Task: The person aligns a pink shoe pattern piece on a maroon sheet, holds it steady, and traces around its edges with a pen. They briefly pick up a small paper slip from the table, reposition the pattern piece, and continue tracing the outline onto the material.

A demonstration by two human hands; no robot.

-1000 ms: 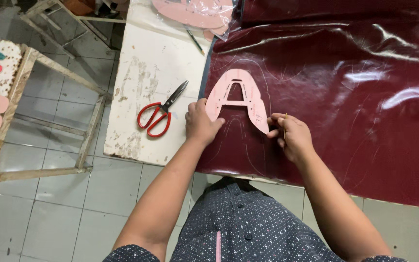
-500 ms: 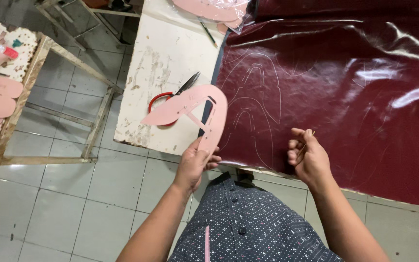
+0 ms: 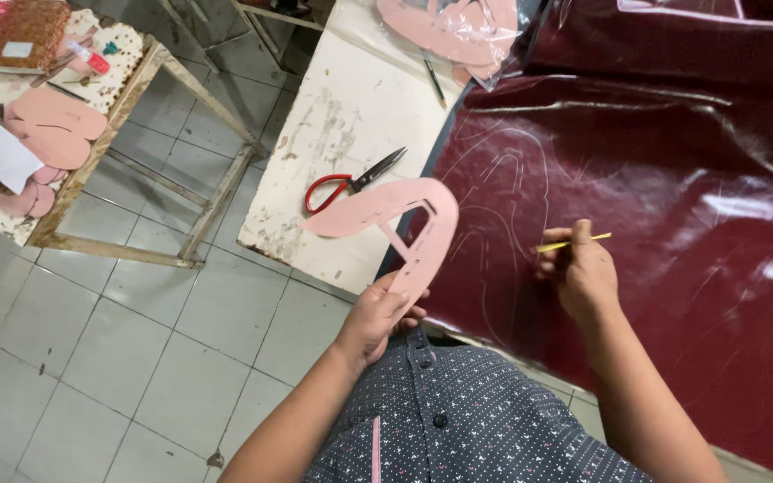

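Observation:
My left hand [image 3: 383, 313] grips one leg of a pink A-shaped cardboard pattern [image 3: 395, 219] and holds it lifted off the sheet, over the table's edge. My right hand [image 3: 583, 273] holds a thin yellow pencil [image 3: 574, 242] just above the dark red glossy leather sheet [image 3: 673, 179]. Faint traced outlines [image 3: 503, 188] of the pattern show on the leather between my hands.
Red-handled scissors [image 3: 351, 183] lie on the worn white table [image 3: 342, 107]. A clear bag of pink patterns [image 3: 458, 31] and a pen [image 3: 434, 82] lie at the table's far end. A wooden side table [image 3: 127, 107] at left carries more pink pieces. Grey tile floor below.
My left hand lifted the pink pattern off the leather and drew it left toward me. My right hand came off the sheet slightly, the pencil now visible in it.

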